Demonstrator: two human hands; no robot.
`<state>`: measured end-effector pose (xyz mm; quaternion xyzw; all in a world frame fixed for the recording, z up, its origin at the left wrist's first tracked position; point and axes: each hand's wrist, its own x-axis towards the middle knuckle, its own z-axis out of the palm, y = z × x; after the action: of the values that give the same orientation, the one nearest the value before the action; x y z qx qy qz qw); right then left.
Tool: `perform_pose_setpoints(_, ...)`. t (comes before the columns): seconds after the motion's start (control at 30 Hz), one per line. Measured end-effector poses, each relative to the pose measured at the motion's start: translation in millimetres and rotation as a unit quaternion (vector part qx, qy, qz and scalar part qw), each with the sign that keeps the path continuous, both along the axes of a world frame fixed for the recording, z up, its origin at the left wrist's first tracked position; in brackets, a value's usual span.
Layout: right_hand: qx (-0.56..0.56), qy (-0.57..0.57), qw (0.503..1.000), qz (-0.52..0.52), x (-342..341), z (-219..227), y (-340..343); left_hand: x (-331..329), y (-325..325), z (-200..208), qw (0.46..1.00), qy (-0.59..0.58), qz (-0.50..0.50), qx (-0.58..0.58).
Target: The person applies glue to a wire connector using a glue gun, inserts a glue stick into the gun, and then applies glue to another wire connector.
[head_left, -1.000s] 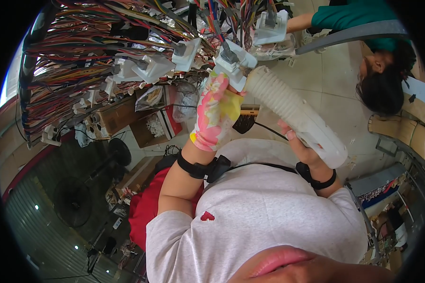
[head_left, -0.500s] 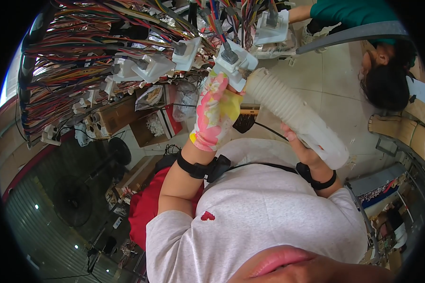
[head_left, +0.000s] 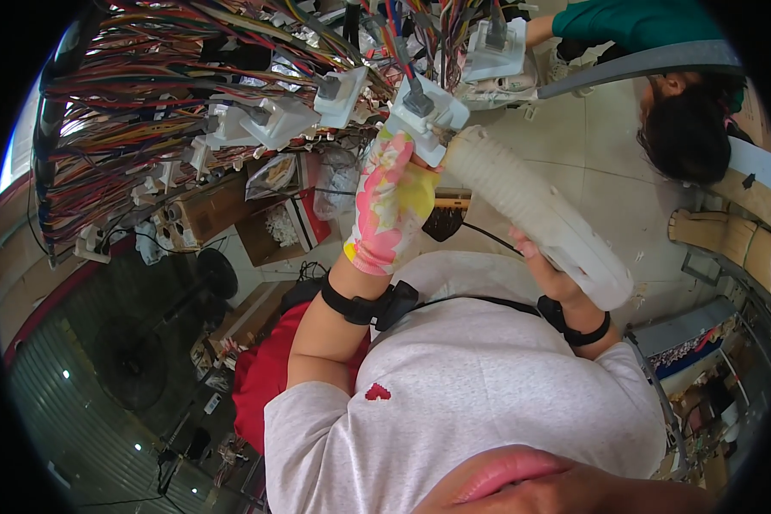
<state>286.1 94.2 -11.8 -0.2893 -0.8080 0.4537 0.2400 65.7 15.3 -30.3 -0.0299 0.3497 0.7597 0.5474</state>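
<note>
My left hand (head_left: 387, 193), in a pink, white and yellow flowered glove, is closed around the lower edge of a white plastic connector holder (head_left: 441, 116). A grey connector (head_left: 417, 101) with coloured wires sits in that holder. My right hand (head_left: 546, 267), bare, grips the rear of a long white heat gun (head_left: 565, 227) with a ribbed front part. The heat gun's tip meets or nearly meets the holder's lower right side; whether they touch cannot be made out. Most of my right fingers are hidden behind the tool's body.
Bundles of coloured wires (head_left: 171, 94) hang at upper left, with more white holders (head_left: 280, 122) along them. A grey curved bar (head_left: 642, 64) crosses upper right, where a person in a green sleeve (head_left: 634, 21) bends. Cardboard boxes (head_left: 206, 214) and a fan (head_left: 217, 272) stand at left.
Both my hands, the holder and the heat gun stay almost still. At upper right, the other person's head has shifted slightly left and up.
</note>
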Motion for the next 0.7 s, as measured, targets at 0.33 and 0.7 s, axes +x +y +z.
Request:
perform_pose_setpoints(0.33, -0.058, -0.016, 0.998, 0.012, 11, -10, 0, 2, 4, -3, 0.988, 0.088, -0.031, 0.126)
perform_pose_setpoints(0.7, -0.049, -0.017, 0.999, 0.017, 12, -9, 2, 2, 5, -6, 0.981, 0.128, -0.036, 0.143)
